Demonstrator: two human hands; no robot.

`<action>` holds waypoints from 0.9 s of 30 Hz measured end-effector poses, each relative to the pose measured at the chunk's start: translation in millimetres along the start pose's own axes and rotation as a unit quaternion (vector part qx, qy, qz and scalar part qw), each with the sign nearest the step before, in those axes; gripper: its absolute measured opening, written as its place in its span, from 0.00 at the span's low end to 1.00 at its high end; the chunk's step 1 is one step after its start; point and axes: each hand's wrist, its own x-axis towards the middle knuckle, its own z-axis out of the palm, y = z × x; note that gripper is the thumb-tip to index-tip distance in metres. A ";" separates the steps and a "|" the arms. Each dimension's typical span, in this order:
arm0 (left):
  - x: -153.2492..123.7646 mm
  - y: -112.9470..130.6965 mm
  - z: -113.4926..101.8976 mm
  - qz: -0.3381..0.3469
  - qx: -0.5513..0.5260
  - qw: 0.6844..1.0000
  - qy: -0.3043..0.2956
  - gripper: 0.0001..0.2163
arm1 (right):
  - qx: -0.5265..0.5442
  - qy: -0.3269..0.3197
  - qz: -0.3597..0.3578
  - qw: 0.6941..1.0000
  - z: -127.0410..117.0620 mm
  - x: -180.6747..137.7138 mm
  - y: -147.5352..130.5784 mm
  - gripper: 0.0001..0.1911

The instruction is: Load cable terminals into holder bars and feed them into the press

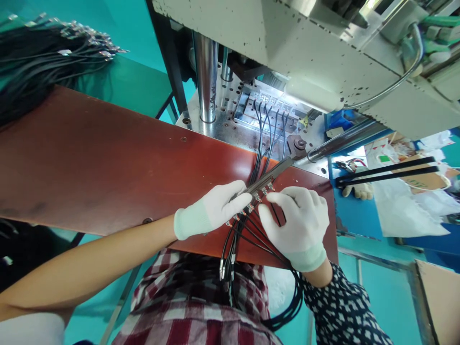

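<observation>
My left hand (219, 208), in a white glove with a pale green cuff, is closed on a long dark metal bar (278, 170) held slantwise above the brown bench. A row of small metal cable ends (249, 208) sits along the bar's near edge. My right hand (296, 223), gloved the same way, has its fingers curled, thumb and forefinger at the upper part of that row. What lies between those fingertips is too small to make out. Black cables (233, 244) run from the row down towards my lap.
Behind the bench (108, 163) stands a press with steel posts (206, 76) and a lower die (266, 112), where several black cables lie. A heap of cables (72, 52) is at the far left. Pliers (348, 165) and a spare glove (359, 190) lie at right.
</observation>
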 end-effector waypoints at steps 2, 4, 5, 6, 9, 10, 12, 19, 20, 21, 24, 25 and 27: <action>0.4 0.0 0.1 0.001 -0.007 1.000 0.003 0.18 | -0.008 -0.008 -0.011 1.000 -1.0 -0.5 -4.0 0.05; 0.8 -0.2 0.0 0.004 -0.013 1.000 0.005 0.18 | -0.017 -0.010 -0.013 1.000 2.2 0.7 -6.8 0.04; 1.0 -0.4 -0.1 0.005 -0.014 1.000 0.006 0.18 | -0.019 -0.007 -0.011 1.000 4.8 1.6 -7.4 0.04; 1.2 -0.6 -0.2 0.007 -0.014 1.000 0.005 0.18 | -0.018 -0.003 -0.011 1.000 7.6 2.6 -7.5 0.05; 1.6 -1.0 -0.2 0.011 -0.016 1.000 0.005 0.18 | -0.008 0.007 -0.016 1.000 12.5 4.2 -6.5 0.08; 1.8 -1.0 -0.1 0.011 -0.019 1.000 0.006 0.18 | -0.006 0.007 -0.017 1.000 12.1 4.0 -6.2 0.08; 2.1 -0.8 0.1 0.012 -0.031 0.999 0.009 0.17 | -0.005 0.003 -0.016 1.000 8.0 2.8 -6.7 0.05; 2.3 2.6 -0.2 -0.008 -0.040 0.999 0.021 0.18 | -0.006 -0.045 -0.045 0.998 -0.6 2.8 -16.8 0.07; 2.1 3.1 -0.3 -0.010 -0.039 0.999 0.021 0.18 | -0.005 -0.046 -0.047 0.998 1.9 3.8 -17.8 0.08; 1.9 3.4 -0.3 -0.010 -0.039 0.999 0.022 0.18 | -0.001 -0.043 -0.048 0.998 4.7 4.8 -18.5 0.08; 1.6 3.3 0.0 -0.010 -0.040 0.999 0.023 0.18 | 0.006 -0.034 -0.048 0.998 9.2 5.9 -18.8 0.09; 1.6 3.0 0.1 -0.011 -0.041 0.999 0.023 0.18 | 0.007 -0.038 -0.049 0.998 8.5 5.4 -18.7 0.09; 1.8 2.4 0.2 -0.009 -0.045 0.999 0.024 0.17 | 0.007 -0.046 -0.045 0.998 4.3 3.3 -19.1 0.06</action>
